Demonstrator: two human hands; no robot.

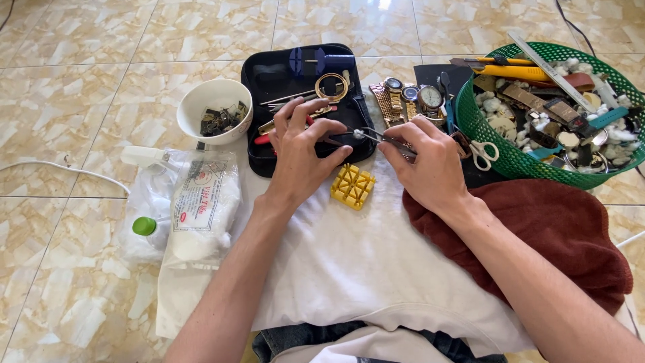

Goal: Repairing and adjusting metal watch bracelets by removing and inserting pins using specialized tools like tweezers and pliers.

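- A small metal watch part (359, 134) is being pinched at the centre of the frame, between the fingertips of both hands, just above the white cloth (349, 262)
- The left hand (302, 154) is being kept closed around a dark slim tool (336, 139), whose tip is being pressed against the part from the left
- The right hand (426, 165) is being kept closed on the part and on thin metal tweezers (386, 139), with the part lying just past its fingertips, toward the left hand
- A yellow plastic holder block (353, 186) is being left on the cloth just below the part, between the two hands and apart from both
- A black zip case (302, 87) of tools is being kept open at upper centre, directly behind the left hand
- A white bowl (213, 107) of dark small parts is being kept at upper left of the case
- Several wristwatches (410, 97) are being laid out just right of the case, above the right hand
- A green basket (484, 134) of watch pieces and tools is being kept at upper right, with small scissors (480, 153) lying at its near rim
- A dark red towel (557, 228) is being left at right, under the right forearm
- A clear plastic bag (188, 202) with a green-capped bottle (144, 226) is being left at lower left
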